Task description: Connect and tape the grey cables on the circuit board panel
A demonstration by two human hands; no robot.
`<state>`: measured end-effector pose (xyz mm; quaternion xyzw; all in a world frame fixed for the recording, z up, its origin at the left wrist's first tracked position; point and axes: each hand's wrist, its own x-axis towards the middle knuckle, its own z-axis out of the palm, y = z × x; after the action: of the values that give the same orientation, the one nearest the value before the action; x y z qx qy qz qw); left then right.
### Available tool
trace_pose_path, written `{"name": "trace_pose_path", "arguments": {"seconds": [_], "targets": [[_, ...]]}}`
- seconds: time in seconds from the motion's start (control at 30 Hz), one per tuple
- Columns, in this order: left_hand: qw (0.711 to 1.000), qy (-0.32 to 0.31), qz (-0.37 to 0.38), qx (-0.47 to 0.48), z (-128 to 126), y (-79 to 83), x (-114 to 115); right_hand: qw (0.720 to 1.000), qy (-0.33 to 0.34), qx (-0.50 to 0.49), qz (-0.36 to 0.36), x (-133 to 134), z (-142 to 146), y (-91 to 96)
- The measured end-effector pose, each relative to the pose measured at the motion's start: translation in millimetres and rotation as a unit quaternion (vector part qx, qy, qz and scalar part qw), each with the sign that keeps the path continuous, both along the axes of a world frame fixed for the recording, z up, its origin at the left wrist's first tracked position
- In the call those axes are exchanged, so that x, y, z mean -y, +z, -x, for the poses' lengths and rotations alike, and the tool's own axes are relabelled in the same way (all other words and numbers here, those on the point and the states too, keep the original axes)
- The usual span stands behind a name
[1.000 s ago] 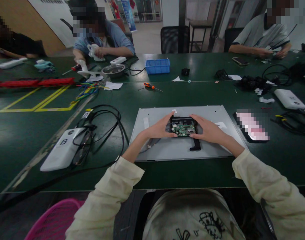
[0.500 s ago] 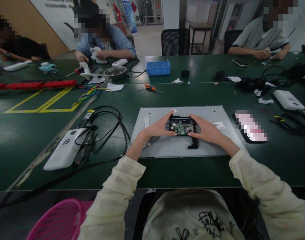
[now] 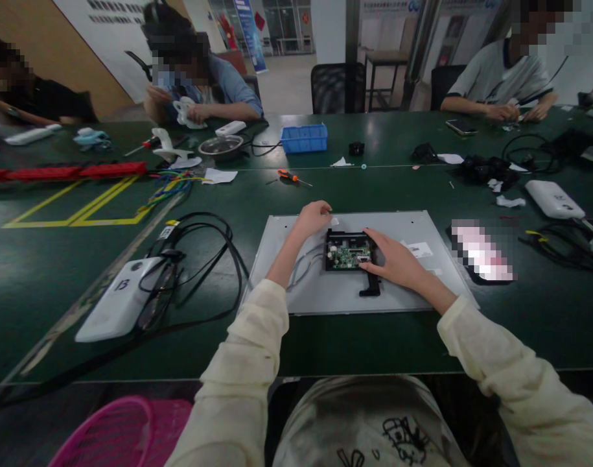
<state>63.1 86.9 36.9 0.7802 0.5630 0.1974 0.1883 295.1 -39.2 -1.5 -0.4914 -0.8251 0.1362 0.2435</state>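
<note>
A grey metal panel (image 3: 413,285) lies flat on the green table in front of me. On its middle sits a black frame holding a green circuit board (image 3: 347,254). My right hand (image 3: 393,259) rests on the board's right side, fingers wrapped on its edge. My left hand (image 3: 314,217) is off the board, near the panel's far edge, with fingers curled; whether it holds anything I cannot make out. A grey flat cable (image 3: 306,266) shows on the panel left of the board.
A white device (image 3: 116,305) with looped black cables (image 3: 203,259) lies to the left. An orange screwdriver (image 3: 289,176), a blue bin (image 3: 303,137) and a metal bowl (image 3: 221,146) stand farther back. Other people work at the far side. A pink basket (image 3: 116,434) sits below the table edge.
My left hand has let go of the board's left side and moved up to the panel's far edge. The right hand stays on the board.
</note>
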Motion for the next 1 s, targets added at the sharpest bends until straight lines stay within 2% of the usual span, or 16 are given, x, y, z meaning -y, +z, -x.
{"name": "trace_pose_path", "arguments": {"seconds": [0.2,0.33,0.47,0.63,0.73,0.83,1.0], "targets": [[0.999,0.003,0.003,-0.036,-11,-19.2,-11,1.000,0.004,-0.013,0.003,-2,1,-1.2],[0.999,0.002,0.002,-0.034,-11,-22.6,-13,1.000,0.001,-0.016,0.008,-2,0,-2.5],[1.000,-0.004,0.000,-0.021,-8,-13.6,-11,1.000,0.003,-0.020,0.015,-3,0,-3.1],[0.998,-0.059,0.011,0.022,3,14.1,-7,1.000,0.006,-0.022,0.013,-3,0,-1.7],[0.996,-0.086,0.036,0.003,3,25.1,-1,1.000,0.007,-0.025,0.014,-2,1,-1.0],[0.995,-0.076,0.043,-0.049,-5,23.9,4,0.999,0.007,-0.026,0.018,-2,1,-0.8],[0.990,-0.056,0.051,-0.119,-17,10.4,6,1.000,0.011,-0.026,0.014,-3,0,-1.1]]}}
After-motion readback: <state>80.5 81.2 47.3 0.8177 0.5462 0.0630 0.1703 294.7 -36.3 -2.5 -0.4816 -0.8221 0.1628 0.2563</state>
